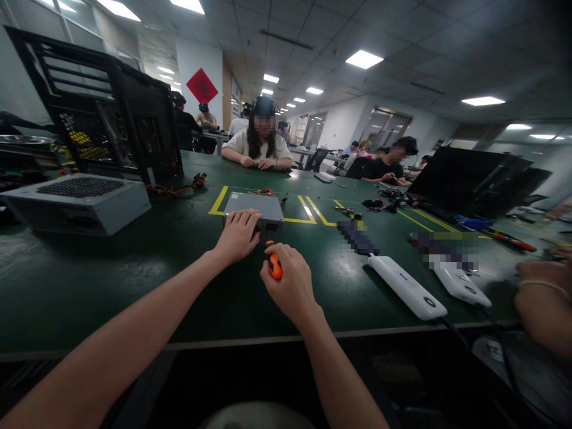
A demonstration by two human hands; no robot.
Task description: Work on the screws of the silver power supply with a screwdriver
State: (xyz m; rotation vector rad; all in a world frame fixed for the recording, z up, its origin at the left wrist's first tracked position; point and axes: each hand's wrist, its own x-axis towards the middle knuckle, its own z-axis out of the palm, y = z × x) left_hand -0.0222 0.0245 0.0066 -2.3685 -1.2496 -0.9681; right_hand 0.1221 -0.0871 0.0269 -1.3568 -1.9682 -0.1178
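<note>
A grey metal power supply [261,208] lies on the green table in front of me, with its socket side facing me. My left hand [241,232] grips its near left edge, fingers over the top and thumb down against the front face. In my right hand [288,280], just nearer to me, is a screwdriver [275,268] with an orange and black handle. Its tip points toward the power supply's front face; whether it touches there I cannot tell. Coloured cables [263,192] show behind the unit.
A black computer case [152,131] and a second power supply [89,202] stand to the left. On the right lie white power banks [406,287], cables, pliers [513,239] and a black panel [469,179]. A person [257,143] sits opposite; another's arm [545,304] is at my right.
</note>
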